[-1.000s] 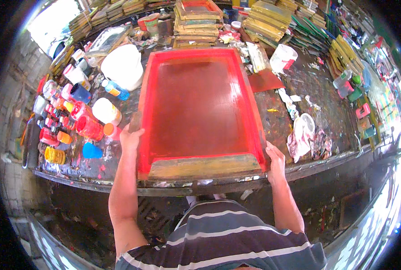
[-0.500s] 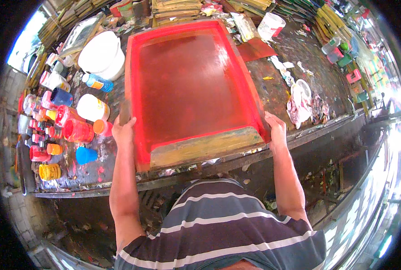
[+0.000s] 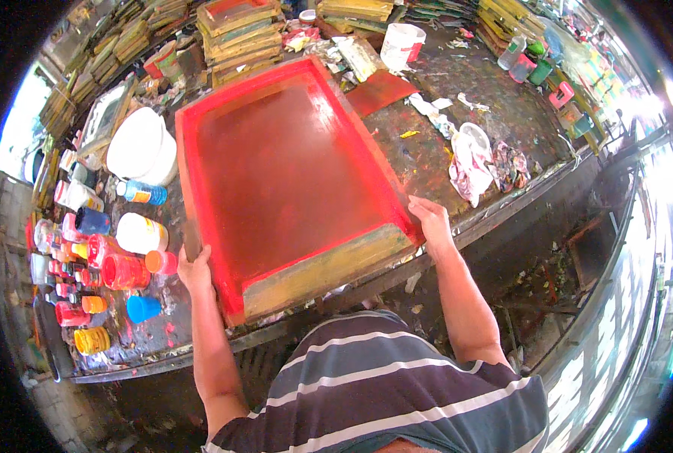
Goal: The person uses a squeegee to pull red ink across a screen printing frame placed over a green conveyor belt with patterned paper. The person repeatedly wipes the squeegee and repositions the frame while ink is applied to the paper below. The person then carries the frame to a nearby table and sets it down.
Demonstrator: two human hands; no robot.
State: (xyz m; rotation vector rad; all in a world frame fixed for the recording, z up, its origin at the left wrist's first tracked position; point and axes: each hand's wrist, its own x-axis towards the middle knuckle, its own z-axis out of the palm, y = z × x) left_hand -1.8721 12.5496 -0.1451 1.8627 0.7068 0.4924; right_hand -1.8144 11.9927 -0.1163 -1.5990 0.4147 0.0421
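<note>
Red paint is covering the big printing frame (image 3: 291,181), and both hands are gripping it at its near end. The left hand (image 3: 194,270) is closing around the left rail of the frame, close to the near corner, with the fingers going under the edge. The right hand (image 3: 431,221) is closing around the right rail beside the other near corner, the thumb lying on top. The frame is lying over the worktop (image 3: 427,158), slightly turned, with its bare wooden near rail (image 3: 325,270) pointing toward the person.

Left of the frame, a white bucket (image 3: 142,145) is standing just beside the far part of its left rail. Nearer to the person, also left of the frame, many small paint bottles and jars (image 3: 98,264) in red, orange, blue and yellow are standing close together. Right of the frame, crumpled stained rags (image 3: 472,162) are lying near the edge of the worktop. Beyond the far end of the frame, stacks of other wooden frames (image 3: 238,30) are piling up.
</note>
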